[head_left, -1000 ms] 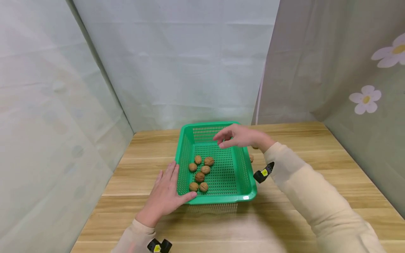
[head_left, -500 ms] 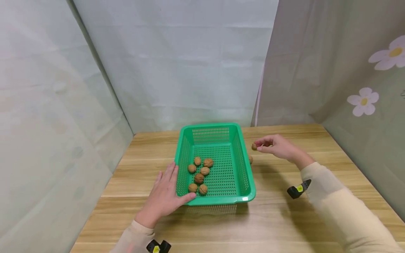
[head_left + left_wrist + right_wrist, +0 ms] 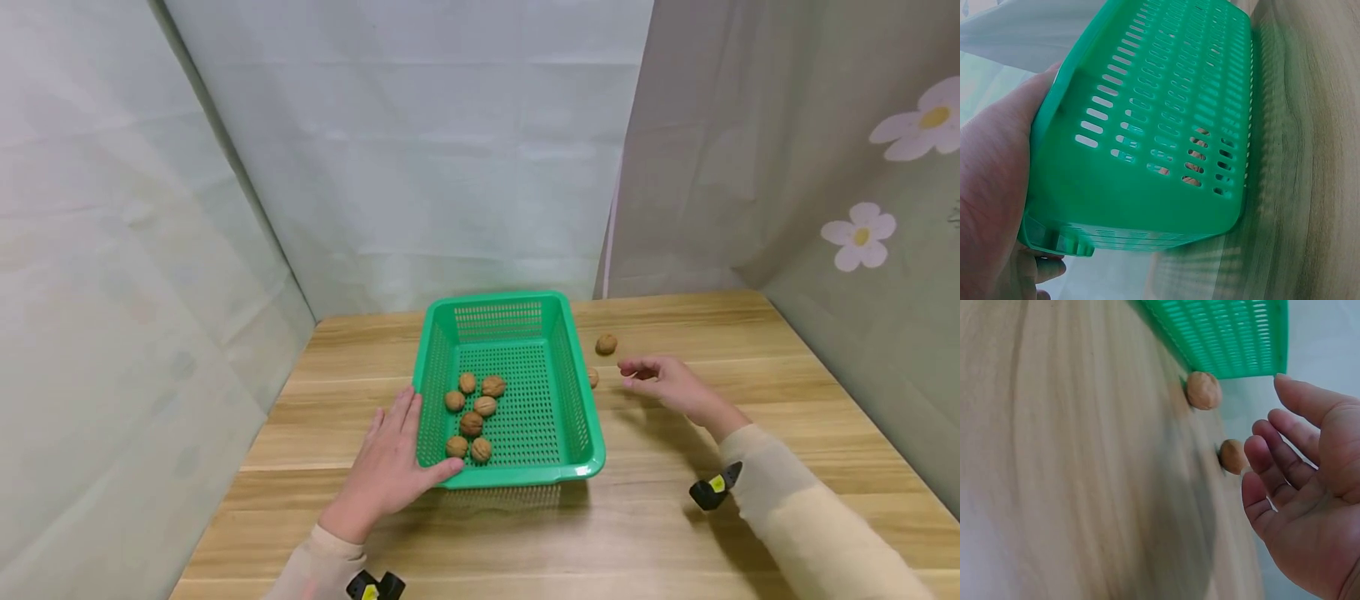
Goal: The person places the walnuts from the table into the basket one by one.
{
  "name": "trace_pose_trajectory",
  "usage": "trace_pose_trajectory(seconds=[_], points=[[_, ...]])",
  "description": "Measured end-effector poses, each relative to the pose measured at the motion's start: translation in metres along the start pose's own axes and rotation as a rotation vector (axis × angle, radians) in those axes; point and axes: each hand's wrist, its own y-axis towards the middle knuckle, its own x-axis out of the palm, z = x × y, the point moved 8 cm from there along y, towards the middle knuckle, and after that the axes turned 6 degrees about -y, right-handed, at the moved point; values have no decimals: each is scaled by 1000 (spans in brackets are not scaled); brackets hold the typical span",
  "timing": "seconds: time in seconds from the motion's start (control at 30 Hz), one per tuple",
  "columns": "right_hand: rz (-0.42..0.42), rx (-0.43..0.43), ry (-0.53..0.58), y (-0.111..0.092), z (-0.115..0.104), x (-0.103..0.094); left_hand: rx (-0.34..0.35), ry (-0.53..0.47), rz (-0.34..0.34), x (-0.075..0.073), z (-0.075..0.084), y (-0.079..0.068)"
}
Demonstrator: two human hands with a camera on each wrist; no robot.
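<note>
The green plastic basket (image 3: 525,477) stands on the table with several walnuts (image 3: 471,424) in its left and near part. My left hand (image 3: 392,461) rests on its near left corner, fingers straight along the left side and thumb over the front rim. To the basket's right, my right hand (image 3: 671,385) hovers over the table with bent, spread fingers and nothing in them. Near its fingertips lies a walnut (image 3: 1204,391) against the basket's right wall. Another walnut (image 3: 606,344) sits farther back, apart from the hand.
The wooden table (image 3: 690,542) reaches back to a pale cloth wall (image 3: 450,167). More cloth hangs at the left and right sides. Black wrist cameras are strapped over both sleeves.
My right hand has moved from above the basket out to the right, past the far walnut, then nearer to me. That walnut now shows fully. The left hand stays on the basket.
</note>
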Motion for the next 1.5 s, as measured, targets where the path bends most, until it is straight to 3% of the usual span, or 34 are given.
trace_pose_trajectory(seconds=[0.63, 0.93, 1.17, 1.5], points=[[41, 16, 16, 42, 13, 33, -8, -11, -10, 1, -1, 0], [6, 11, 2, 56, 9, 45, -13, -3, -13, 1, -1, 0], [40, 18, -77, 49, 15, 39, -14, -14, -15, 1, 1, -1], [59, 49, -61, 24, 33, 21, -2, -11, 4, -1, 0, -1]])
